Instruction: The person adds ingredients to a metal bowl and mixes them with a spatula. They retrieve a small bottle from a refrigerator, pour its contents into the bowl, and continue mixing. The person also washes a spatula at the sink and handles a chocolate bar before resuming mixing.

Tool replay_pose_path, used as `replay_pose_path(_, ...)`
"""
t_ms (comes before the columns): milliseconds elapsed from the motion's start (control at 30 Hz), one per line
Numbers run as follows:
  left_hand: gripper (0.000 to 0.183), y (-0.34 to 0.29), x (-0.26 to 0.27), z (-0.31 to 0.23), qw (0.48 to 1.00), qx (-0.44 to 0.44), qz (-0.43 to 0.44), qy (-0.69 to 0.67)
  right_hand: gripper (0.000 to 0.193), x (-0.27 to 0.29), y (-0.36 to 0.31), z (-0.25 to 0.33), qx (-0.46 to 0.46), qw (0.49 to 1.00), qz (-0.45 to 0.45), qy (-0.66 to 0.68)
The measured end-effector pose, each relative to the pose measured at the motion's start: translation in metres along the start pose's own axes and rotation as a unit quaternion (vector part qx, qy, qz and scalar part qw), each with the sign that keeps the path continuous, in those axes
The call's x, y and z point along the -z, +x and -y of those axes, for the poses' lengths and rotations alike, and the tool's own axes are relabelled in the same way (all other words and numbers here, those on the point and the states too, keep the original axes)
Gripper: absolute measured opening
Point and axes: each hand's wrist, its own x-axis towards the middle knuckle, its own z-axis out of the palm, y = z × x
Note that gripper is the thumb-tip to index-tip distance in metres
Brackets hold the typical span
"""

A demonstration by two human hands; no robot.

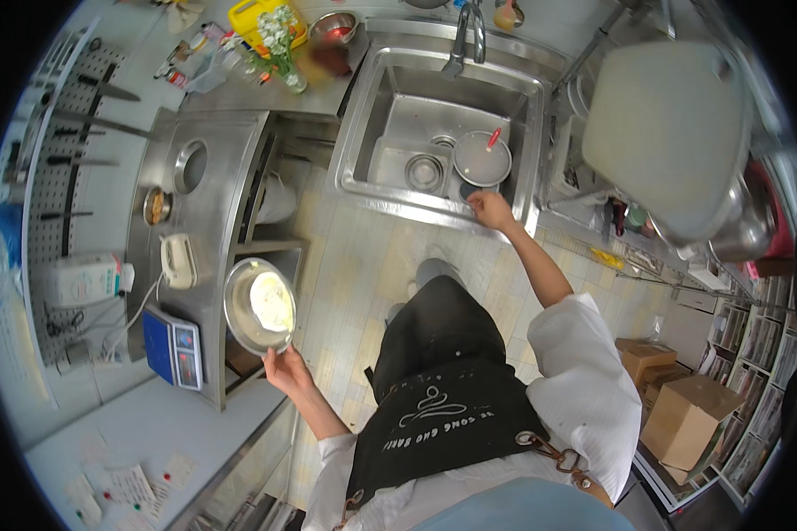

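Observation:
My left hand grips the rim of a round metal bowl, held tilted beside the left counter's edge. White creamy stuff with a yellowish tint lies inside the bowl. At the sink's front rim, my right hand has its fingers curled together by a small dark item; what they hold is hard to make out. Just beyond, in the steel sink, sits a round greyish bowl or pan with a red-handled utensil in it. A smaller metal bowl stands to its left.
A faucet arches over the sink. On the left counter are a blue scale, a white hand mixer and a small bowl of brown food. Knives hang on the left wall. Cardboard boxes stand at right.

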Motion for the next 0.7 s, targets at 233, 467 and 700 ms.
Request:
replay_pose_path(233,0.036,0.079,-0.052,0.007,1.000,0.019,0.005,-0.012,0.030,0.017,0.236,-0.128,-0.228,0.924,-0.241,-0.192)
replay_pose_path(467,0.053,0.125,-0.072,0.005,0.997,0.049,-0.043,-0.037,0.032,0.011,0.249,-0.144,-0.212,0.964,-0.096,-0.126)
replay_pose_path(700,0.042,0.159,-0.136,0.027,0.993,0.111,-0.027,-0.005,0.036,0.035,0.211,-0.078,-0.252,0.873,0.260,-0.326)
